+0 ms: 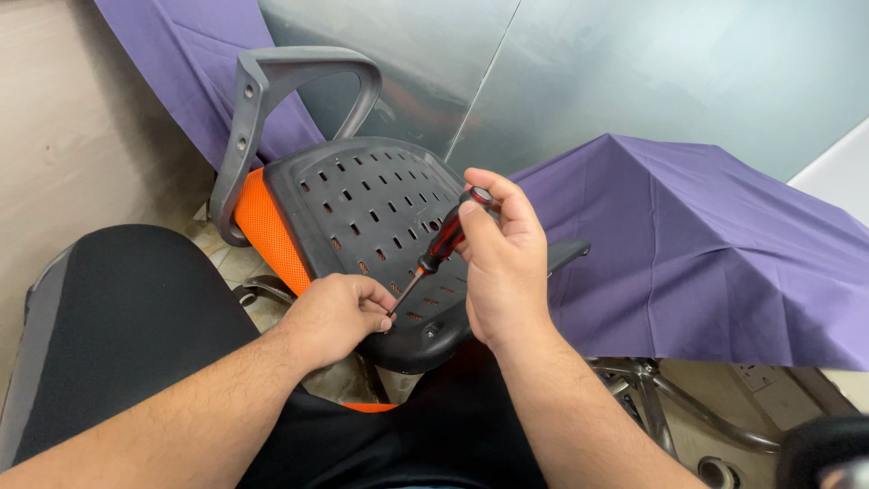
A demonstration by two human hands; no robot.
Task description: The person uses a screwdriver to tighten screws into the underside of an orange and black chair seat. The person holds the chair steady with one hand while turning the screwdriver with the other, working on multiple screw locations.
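Black-trousered lap nearest, I note my left hand (337, 312) pinched on the screwdriver (442, 246) tip beneath my right hand (502, 263), which grips its handle over the chair seat (367, 217) underside: screw-driving appears underway, requiring steady downward turning next.

You see no packages, labels, signs or screens here. Nothing printed or displayed on any surface in your view.
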